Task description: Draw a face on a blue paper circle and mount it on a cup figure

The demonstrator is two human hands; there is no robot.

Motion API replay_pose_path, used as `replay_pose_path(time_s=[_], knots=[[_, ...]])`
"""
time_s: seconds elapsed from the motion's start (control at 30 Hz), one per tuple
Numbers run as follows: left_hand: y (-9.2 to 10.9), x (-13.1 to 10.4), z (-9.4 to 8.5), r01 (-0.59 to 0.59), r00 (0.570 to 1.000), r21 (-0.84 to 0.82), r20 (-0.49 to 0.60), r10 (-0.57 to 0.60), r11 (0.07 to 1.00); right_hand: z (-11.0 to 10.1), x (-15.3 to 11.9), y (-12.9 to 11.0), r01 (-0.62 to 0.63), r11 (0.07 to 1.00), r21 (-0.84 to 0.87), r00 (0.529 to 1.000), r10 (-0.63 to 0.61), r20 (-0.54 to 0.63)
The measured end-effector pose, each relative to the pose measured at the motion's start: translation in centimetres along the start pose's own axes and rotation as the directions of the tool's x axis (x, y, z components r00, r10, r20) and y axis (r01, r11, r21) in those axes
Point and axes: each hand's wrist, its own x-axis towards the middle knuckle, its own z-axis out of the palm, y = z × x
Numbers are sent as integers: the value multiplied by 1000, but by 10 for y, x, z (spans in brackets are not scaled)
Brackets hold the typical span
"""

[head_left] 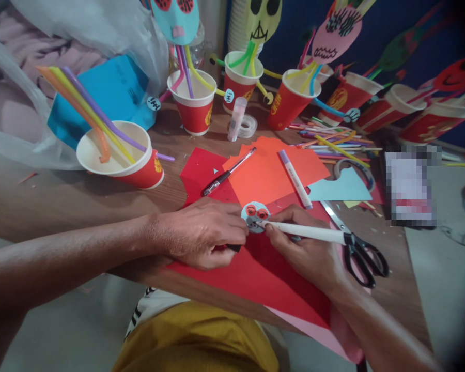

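Note:
A small light-blue paper disc [255,217] with red eyes lies on red paper [290,279]. My right hand [302,248] is closed on a white marker [310,232], its tip at the disc's lower part. To the left, my left hand [205,232] touches the disc's edge with curled fingers, and a black cap [233,247] shows beneath them. Orange paper [256,175] lies beyond, with a black pen [228,172] and a light purple-capped marker [295,180] on it.
Black-handled scissors [366,258] lie beside my right wrist. A tilted paper cup [139,170] holding straws stands at the left. Decorated cups [196,111] line the back, near a glue stick [237,119] and loose straws [333,139]. A blurred phone-like object [409,186] is at the right.

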Motion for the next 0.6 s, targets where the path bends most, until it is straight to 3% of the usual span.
replay_pose_path(time_s=[0.6], knots=[[-2, -1, 2, 7, 1000, -5, 9, -7, 1000, -1, 0, -1, -23, 998, 50, 1000, 23, 3]])
